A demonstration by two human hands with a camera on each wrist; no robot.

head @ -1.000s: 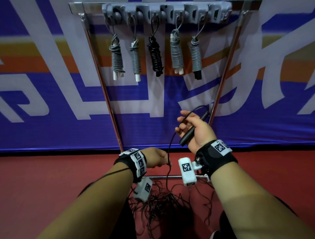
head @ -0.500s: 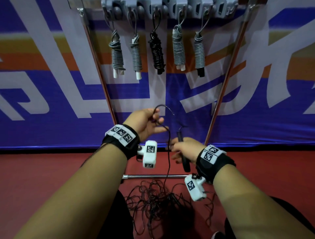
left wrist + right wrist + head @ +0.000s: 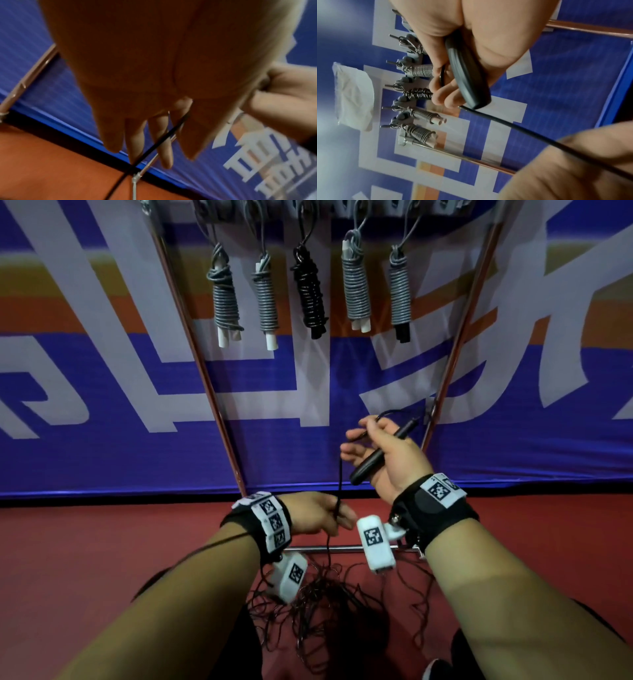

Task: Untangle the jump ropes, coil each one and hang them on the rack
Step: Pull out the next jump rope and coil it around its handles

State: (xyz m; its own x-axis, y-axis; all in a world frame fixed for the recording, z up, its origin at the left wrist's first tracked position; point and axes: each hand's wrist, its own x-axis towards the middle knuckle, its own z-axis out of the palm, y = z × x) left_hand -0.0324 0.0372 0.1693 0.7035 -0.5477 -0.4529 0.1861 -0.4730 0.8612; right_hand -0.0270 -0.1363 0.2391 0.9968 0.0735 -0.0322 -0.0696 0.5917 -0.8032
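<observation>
Head view: my right hand (image 3: pixel 390 457) sits at about 1 o'clock from frame centre, fingers curled round a black jump-rope handle (image 3: pixel 373 457). The handle lies tilted, butt end toward 7 o'clock, cord end toward 1 o'clock. In the right wrist view the same handle (image 3: pixel 467 79) crosses the palm and a loop of cord is tucked under the fingers (image 3: pixel 443 86).

A black cord (image 3: pixel 339 474) arcs out of the handle tip, passes over the right fingers and drops straight down toward 6 o'clock to my left hand (image 3: pixel 315 517). The left hand is lower, just below frame centre, pinching this cord. In the left wrist view the cord (image 3: pixel 163 136) runs between the thumb and the extended fingers (image 3: pixel 135 142); that picture is blurred, so I cannot tell how firm the pinch is.

Below both wrists, at 6 o'clock, a tangled heap of dark rope (image 3: pixel 325 611) lies on the red floor (image 3: pixel 102 559), partly behind the lower bar of the rack (image 3: pixel 205 364).

At 12 o'clock five coiled ropes hang from the rack's hooks. From left to right: grey coil with white handles (image 3: pixel 224 299), grey coil with white handle (image 3: pixel 266 299), black coil (image 3: pixel 310 292), grey coil with white handles (image 3: pixel 356 285), grey coil with black handle (image 3: pixel 400 292). They hang apart from one another.

Behind the rack stands a blue banner (image 3: pixel 102 440) with white lettering and an orange band.
</observation>
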